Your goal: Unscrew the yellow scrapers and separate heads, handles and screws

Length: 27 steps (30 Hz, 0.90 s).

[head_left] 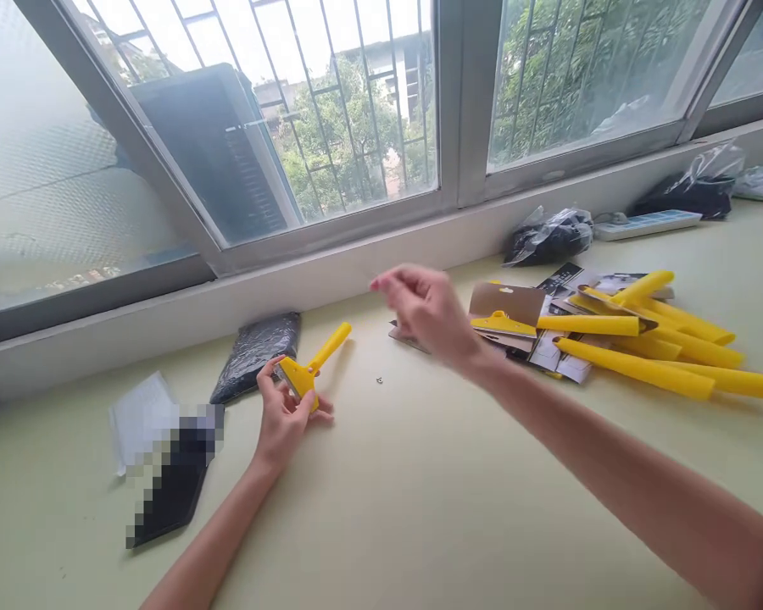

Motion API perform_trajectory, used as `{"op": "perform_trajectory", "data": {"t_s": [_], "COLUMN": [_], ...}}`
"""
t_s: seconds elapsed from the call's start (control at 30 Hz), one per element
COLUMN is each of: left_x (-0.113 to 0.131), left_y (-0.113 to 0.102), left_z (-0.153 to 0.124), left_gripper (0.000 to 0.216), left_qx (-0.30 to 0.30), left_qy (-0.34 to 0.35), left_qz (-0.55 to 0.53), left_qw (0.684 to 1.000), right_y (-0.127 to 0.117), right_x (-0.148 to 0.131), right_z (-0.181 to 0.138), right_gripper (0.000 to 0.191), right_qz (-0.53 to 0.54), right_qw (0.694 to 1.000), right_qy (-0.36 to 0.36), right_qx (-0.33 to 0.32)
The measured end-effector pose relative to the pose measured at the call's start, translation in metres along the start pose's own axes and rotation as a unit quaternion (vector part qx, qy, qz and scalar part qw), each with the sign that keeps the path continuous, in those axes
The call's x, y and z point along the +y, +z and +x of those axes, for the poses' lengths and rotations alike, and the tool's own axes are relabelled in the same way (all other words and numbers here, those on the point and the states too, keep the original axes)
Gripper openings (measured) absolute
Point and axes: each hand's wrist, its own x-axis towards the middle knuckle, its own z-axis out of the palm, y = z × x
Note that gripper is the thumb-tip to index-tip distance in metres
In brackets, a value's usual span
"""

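Left fingers [268, 383] grip a yellow scraper [301, 378]; blurred right fingers [408, 307] curl, grasp unclear.

The head view looks from above the near side of the table [432, 508], facing forward and down toward the window [459, 127]. Range is close: the left hand [287, 417] and right hand [427, 312] register near mid-frame. The sill [331, 264] crosses the frame on a slant, rising to the right, so the window is met obliquely.
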Motion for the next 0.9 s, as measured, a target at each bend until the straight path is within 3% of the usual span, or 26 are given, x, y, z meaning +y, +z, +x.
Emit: {"op": "perform_trajectory", "data": {"t_s": [0.13, 0.2, 0.37, 0.57, 0.9], "left_x": [-0.002, -0.002, -0.001, 0.000, 0.001], "left_y": [-0.003, -0.003, -0.005, -0.007, -0.003], "left_z": [0.003, 0.003, 0.001, 0.001, 0.001], "left_gripper": [0.071, 0.068, 0.062, 0.043, 0.035], "left_qx": [-0.007, -0.012, -0.024, -0.027, -0.015], "left_qy": [0.011, 0.023, 0.024, 0.043, 0.059], "left_qz": [-0.030, -0.031, -0.029, -0.042, -0.021], "left_qw": [0.999, 0.999, 0.999, 0.998, 0.998], "right_y": [0.049, 0.062, 0.058, 0.057, 0.060], "right_x": [0.038, 0.048, 0.045, 0.039, 0.050], "right_z": [-0.049, -0.064, -0.071, -0.072, -0.071], "right_gripper": [0.040, 0.040, 0.041, 0.037, 0.034], "right_qz": [0.011, 0.029, 0.068, 0.051, 0.056], "right_qw": [0.996, 0.997, 0.993, 0.989, 0.989], "right_qy": [0.019, 0.033, 0.094, 0.095, 0.102], "right_qx": [-0.082, -0.062, -0.034, -0.098, -0.087]}}
